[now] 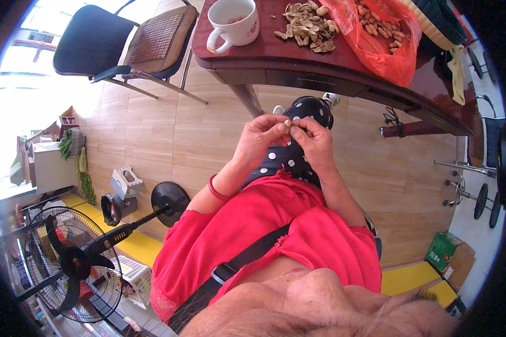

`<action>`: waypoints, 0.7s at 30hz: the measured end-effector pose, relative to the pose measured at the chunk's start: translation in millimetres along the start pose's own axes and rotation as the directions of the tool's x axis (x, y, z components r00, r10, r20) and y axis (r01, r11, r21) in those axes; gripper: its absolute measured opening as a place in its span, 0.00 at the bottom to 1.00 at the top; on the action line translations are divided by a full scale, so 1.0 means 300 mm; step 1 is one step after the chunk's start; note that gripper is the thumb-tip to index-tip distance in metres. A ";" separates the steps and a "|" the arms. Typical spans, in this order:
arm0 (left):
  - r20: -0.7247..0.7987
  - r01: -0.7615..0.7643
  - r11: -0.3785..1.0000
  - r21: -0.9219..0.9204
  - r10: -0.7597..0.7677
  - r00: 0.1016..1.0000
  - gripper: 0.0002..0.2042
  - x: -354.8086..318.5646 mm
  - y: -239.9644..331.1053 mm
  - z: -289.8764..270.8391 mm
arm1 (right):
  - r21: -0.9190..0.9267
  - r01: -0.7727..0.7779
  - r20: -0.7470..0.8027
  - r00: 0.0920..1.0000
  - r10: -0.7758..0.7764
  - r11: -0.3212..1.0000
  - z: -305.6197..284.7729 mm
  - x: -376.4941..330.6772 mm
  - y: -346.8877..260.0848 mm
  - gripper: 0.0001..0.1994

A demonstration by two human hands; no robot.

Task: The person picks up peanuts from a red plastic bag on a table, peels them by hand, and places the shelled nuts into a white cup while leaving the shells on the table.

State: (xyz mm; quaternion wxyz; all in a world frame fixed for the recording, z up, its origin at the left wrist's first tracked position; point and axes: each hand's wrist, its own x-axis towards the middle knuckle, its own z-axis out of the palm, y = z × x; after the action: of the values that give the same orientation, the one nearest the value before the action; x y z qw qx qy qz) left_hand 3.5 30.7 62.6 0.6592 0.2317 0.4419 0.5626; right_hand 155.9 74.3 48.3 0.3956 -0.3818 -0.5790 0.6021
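Note:
Over my lap, my left hand (257, 136) and my right hand (316, 147) meet fingertip to fingertip, both closed in a pinch. Between them is a small pale peanut (288, 123), partly hidden by the fingers. Beyond the hands stands a dark red table (270, 63). On its left end is a white mug (243, 35) with some shelled peanuts inside. A heap of peanut shells (305, 31) lies to the right of the mug. Farther right, a red plastic bag (396, 66) sits open, with unshelled peanuts (375, 25) in it.
A chair with a woven seat pad (158, 46) stands left of the table. At lower left are a black standing fan (76, 264), a grey-white stool (126, 181) and a white plastic basket (135, 276). A green box (443, 251) is at lower right.

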 end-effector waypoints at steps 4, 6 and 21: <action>0.063 0.024 0.995 -0.095 -0.018 0.998 0.10 0.000 0.001 -0.006 | 0.101 -0.004 0.053 0.999 -0.002 0.995 -0.005 -0.006 -0.021 0.07; 0.090 0.016 0.995 -0.101 -0.007 0.996 0.10 0.008 -0.007 -0.015 | 0.118 -0.020 0.088 0.996 0.010 0.993 -0.009 -0.009 -0.028 0.06; 0.194 0.091 0.978 -0.188 -0.054 0.980 0.12 -0.020 -0.041 -0.024 | -0.043 0.070 0.046 0.997 -0.068 0.997 0.002 -0.019 -0.067 0.06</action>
State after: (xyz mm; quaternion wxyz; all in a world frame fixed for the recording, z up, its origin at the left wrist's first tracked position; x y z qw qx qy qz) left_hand 4.3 20.5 51.1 0.7376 0.2017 0.3285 0.5544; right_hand 158.3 69.0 68.5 0.3947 -0.3567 -0.6136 0.5834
